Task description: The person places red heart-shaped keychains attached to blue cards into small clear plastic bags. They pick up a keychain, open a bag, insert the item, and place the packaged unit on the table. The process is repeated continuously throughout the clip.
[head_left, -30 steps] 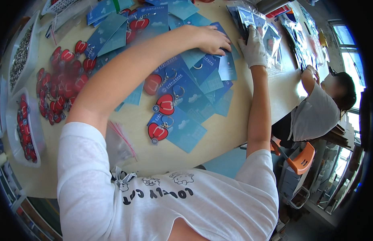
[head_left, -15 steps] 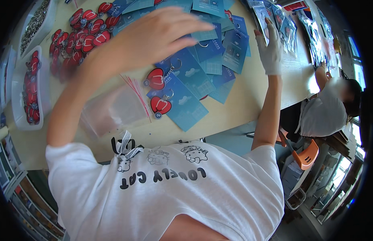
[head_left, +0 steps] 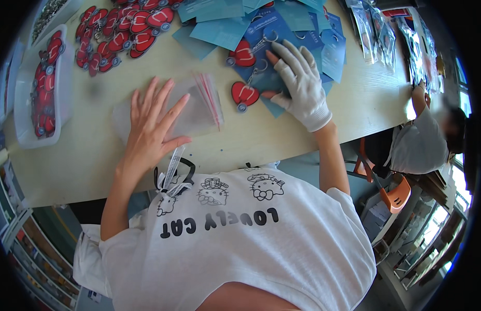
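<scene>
My bare left hand (head_left: 151,123) lies with fingers spread on a stack of clear zip bags (head_left: 203,115) that have pink-red closure strips. The other hand, my right hand (head_left: 302,88), wears a white glove that leaves the thumb and index fingertips bare. It rests with fingers stretched over blue printed cards (head_left: 279,19). By its thumb lies a red heart-shaped keychain (head_left: 245,95), its ring on a card mostly hidden beneath the hand. A second red keychain (head_left: 243,54) sits just beyond.
Loose red keychains (head_left: 127,23) are heaped at the far left. A white bin (head_left: 66,103) of more stands at the left edge, with a bin of metal pieces (head_left: 46,18) behind. Bagged goods (head_left: 372,39) lie far right, where a person (head_left: 422,140) sits near an orange chair (head_left: 397,197).
My left hand has come down from above the cards onto the bags. My right hand has moved left and nearer, from the bagged goods onto the cards.
</scene>
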`<state>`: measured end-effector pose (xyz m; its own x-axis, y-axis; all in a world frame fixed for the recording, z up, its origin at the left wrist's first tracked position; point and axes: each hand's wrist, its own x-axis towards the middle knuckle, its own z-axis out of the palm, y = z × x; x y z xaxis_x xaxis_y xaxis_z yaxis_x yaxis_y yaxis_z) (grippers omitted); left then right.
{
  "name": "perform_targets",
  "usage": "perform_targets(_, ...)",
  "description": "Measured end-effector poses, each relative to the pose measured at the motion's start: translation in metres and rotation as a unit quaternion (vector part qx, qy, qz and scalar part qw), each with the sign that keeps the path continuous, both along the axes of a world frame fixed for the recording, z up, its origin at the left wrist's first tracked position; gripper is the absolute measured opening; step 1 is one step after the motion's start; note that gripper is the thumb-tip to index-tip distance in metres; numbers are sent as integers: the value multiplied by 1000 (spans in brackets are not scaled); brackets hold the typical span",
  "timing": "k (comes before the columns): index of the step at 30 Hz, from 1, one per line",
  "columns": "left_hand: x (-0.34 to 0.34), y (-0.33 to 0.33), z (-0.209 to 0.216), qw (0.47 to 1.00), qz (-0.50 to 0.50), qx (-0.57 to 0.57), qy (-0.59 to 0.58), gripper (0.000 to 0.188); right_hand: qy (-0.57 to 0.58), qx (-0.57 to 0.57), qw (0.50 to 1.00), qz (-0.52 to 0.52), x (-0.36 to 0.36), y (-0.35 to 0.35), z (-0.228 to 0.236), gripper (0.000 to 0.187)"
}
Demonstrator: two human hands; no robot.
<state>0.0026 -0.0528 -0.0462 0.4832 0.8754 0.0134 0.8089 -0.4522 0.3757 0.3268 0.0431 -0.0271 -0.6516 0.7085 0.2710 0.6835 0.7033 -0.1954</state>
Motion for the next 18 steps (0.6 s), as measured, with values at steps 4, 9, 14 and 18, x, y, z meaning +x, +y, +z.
perform_targets(4,7,3,11,992,40,17,-115,73,20,-1,1000,-21,-7,-2,14,67)
perform_targets(9,6,27,13,985,91,52,-140,59,76,36,975,-207,-18,-2,10,58)
perform_targets(14,26,51,26,985,44,102,-134,38,23,63,954,-294,-19,-7,8,59)
perform_targets(18,41,70,26,983,7,101,-156,31,8,-47,954,-297,-26,-23,-1,59)
